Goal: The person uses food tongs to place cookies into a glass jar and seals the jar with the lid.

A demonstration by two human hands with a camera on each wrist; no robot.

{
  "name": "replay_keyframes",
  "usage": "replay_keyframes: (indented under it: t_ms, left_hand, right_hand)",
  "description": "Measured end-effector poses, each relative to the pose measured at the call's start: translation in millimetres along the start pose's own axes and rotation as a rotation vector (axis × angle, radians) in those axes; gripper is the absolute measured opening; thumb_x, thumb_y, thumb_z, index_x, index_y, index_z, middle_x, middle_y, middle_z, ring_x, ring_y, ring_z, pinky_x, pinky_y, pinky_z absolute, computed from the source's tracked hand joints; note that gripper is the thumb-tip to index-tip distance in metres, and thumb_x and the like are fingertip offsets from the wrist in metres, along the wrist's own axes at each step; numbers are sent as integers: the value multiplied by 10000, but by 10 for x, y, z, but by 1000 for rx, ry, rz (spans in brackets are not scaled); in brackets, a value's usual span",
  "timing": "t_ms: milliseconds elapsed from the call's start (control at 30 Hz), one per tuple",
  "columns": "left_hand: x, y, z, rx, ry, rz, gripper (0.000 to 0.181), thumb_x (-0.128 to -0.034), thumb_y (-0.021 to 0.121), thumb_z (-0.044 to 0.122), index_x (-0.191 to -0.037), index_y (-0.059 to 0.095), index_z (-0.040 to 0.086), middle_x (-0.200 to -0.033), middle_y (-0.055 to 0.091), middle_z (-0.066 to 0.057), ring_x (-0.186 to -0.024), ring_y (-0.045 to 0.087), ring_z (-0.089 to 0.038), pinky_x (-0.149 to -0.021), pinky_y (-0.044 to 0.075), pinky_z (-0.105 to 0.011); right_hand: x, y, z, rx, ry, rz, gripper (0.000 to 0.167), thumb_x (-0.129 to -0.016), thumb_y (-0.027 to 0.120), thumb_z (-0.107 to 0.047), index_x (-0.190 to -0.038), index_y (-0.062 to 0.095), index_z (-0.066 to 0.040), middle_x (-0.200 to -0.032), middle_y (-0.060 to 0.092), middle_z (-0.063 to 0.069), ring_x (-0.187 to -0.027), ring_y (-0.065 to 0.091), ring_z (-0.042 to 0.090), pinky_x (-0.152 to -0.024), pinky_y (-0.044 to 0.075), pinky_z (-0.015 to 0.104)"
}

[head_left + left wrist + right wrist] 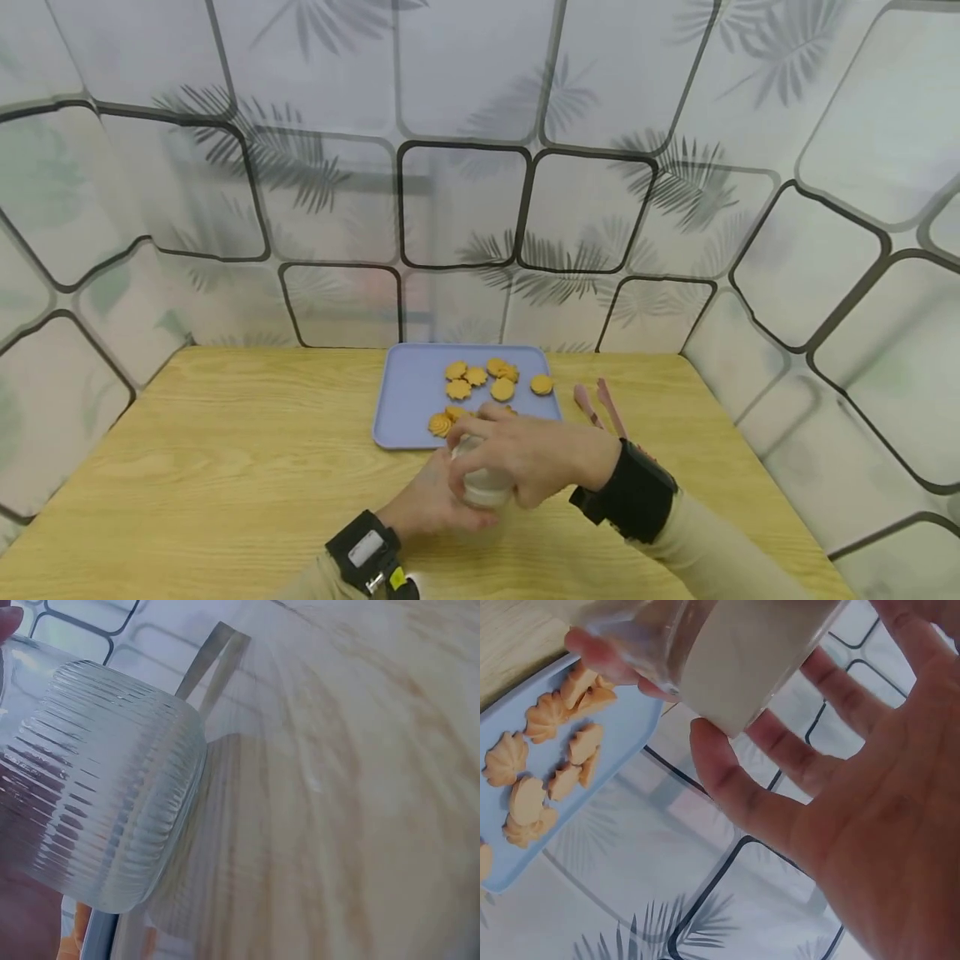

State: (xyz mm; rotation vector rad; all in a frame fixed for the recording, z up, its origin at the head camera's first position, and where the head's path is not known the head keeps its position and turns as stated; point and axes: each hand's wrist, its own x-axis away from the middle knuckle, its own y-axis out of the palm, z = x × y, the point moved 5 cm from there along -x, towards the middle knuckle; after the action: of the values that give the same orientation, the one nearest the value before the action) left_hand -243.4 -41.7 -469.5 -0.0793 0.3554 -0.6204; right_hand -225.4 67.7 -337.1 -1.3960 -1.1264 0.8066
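A clear ribbed glass jar (112, 787) is held above the table between both hands, low in the middle of the head view. My left hand (431, 498) grips the jar's side. From above, my right hand (528, 454) has its fingers curled around the jar's pale lid (742, 664). In the right wrist view, the thumb and fingers touch the lid's rim. Just beyond the hands is a light blue tray (405, 400) with several golden cookies (502, 389) on it, some hidden behind the right hand.
Pink tongs (611, 407) lie to the right of the tray, partly hidden by the right wrist. The wood-grain table (225, 467) meets a patterned curtain (465, 208) at the back and sides.
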Motion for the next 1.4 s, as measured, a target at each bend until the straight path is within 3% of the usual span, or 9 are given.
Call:
replay_keyframes:
  t_ms: [367, 567, 733, 833, 1000, 1167, 1267, 1333, 1400]
  left_hand:
    - [33, -26, -15, 110, -63, 21, 944, -661, 878, 28, -1444, 356, 107, -1334, 526, -137, -1138, 592, -236, -961, 526, -291]
    - [40, -12, -12, 143, -50, -22, 851, -693, 858, 28, -1408, 398, 62, -1285, 560, -120, -1085, 614, -201, -921, 547, -276]
    - [10, -25, 8, 101, -19, -57, 760, -723, 853, 84, -1368, 451, 74, -1236, 613, -102, -1049, 640, -176, -918, 558, -294]
    - [-8, -39, 22, 44, 2, -52, 788, -722, 865, 133, -1405, 473, 130, -1285, 610, -71, -1121, 620, -186, -991, 535, -355]
    - [-22, -56, 24, -11, 27, -24, 760, -730, 876, 170, -1395, 509, 174, -1311, 621, -73, -1201, 598, -220, -1062, 500, -406]
    - [-27, -45, 12, -5, 44, -28, 716, -731, 877, 141, -1361, 538, 167, -1290, 641, -139, -1198, 616, -239, -1086, 486, -390]
    - [-27, -41, 14, 3, 51, -37, 719, -734, 877, 133, -1367, 538, 168, -1292, 637, -156, -1201, 614, -249, -1091, 484, -409]
    - [-28, -43, 19, 8, 48, -45, 717, -737, 873, 120, -1369, 538, 173, -1295, 634, -156, -1205, 611, -252, -1090, 484, -429]
    - [-29, -47, 28, 17, 43, -53, 713, -738, 871, 105, -1366, 541, 175, -1298, 629, -164, -1210, 606, -262, -1091, 481, -447]
  right_hand:
    - [-51, -49, -4, -27, -88, -40, 638, -594, 759, 219, -947, 700, -310, -1402, 550, -75, -1228, 439, 156, -1063, 428, 318]
    - [-32, -48, -15, -63, -92, -60, 640, -588, 768, 237, -930, 711, -301, -1415, 543, -87, -1307, 408, 156, -1123, 403, 354]
    - [37, -175, 17, -129, -63, -27, 696, -602, 669, 294, -948, 723, -308, -1439, 526, -70, -1403, 351, 167, -1137, 415, 340]
    - [158, -261, 88, -182, -2, 21, 716, -597, 625, 277, -979, 718, -321, -1477, 491, -66, -1438, 331, 187, -1038, 491, 339]
    - [472, -236, 303, -185, 135, 132, 706, -623, 720, 127, -1072, 701, -418, -1472, 471, -54, -1398, 384, 263, -883, 447, 632]
    - [771, 35, 489, -190, 222, 269, 641, -666, 850, -89, -1173, 671, -438, -1352, 518, -16, -1296, 432, 379, -947, 116, 902]
    - [900, 288, 526, -205, 241, 356, 600, -683, 879, -183, -1223, 696, -370, -1270, 558, 0, -1392, 318, 570, -1077, -98, 825]
    - [943, 462, 521, -190, 260, 383, 599, -703, 882, -228, -1265, 702, -334, -1237, 577, 7, -1392, 352, 538, -1211, 59, 656]
    - [956, 624, 504, -179, 298, 381, 591, -743, 879, -275, -1305, 698, -297, -1228, 576, 5, -1358, 445, 391, -1178, 306, 463]
